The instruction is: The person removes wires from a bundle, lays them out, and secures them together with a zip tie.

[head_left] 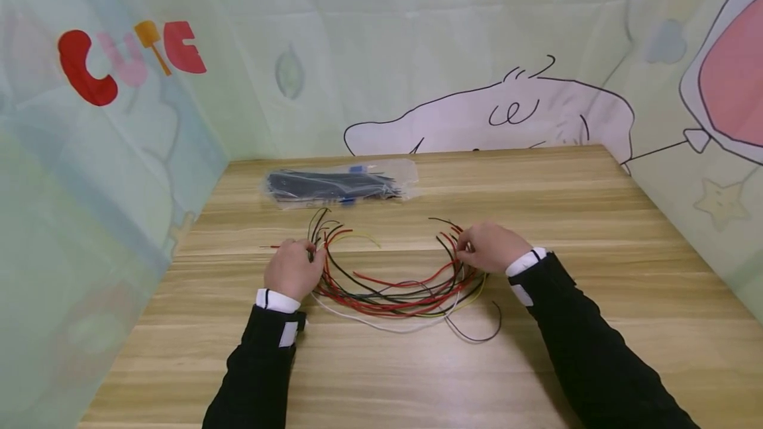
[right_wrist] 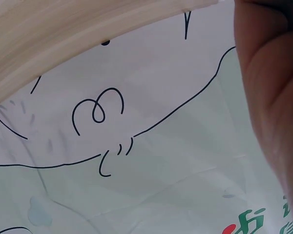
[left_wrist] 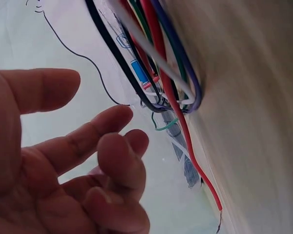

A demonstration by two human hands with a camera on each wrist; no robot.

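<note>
A loose bundle of electrical wires (head_left: 393,306) in red, black, white and yellow lies curved in a U on the table. My left hand (head_left: 295,267) is at the bundle's left end. In the left wrist view, its thumb (left_wrist: 49,90) and fingers (left_wrist: 119,158) are spread apart, and the wires (left_wrist: 161,58) pass beyond the fingertips with none between them. At the right end, my right hand (head_left: 491,248) pinches wires between thumb and fingers. Only the edge of that hand (right_wrist: 268,87) shows in the right wrist view, where its fingertips are hidden.
A clear plastic bag (head_left: 340,184) of thin dark strips lies behind the wires on the wooden table (head_left: 536,197). One thin dark wire (head_left: 477,339) loops out toward the front. A printed cloth backdrop (head_left: 417,51) rises along the table's back and sides.
</note>
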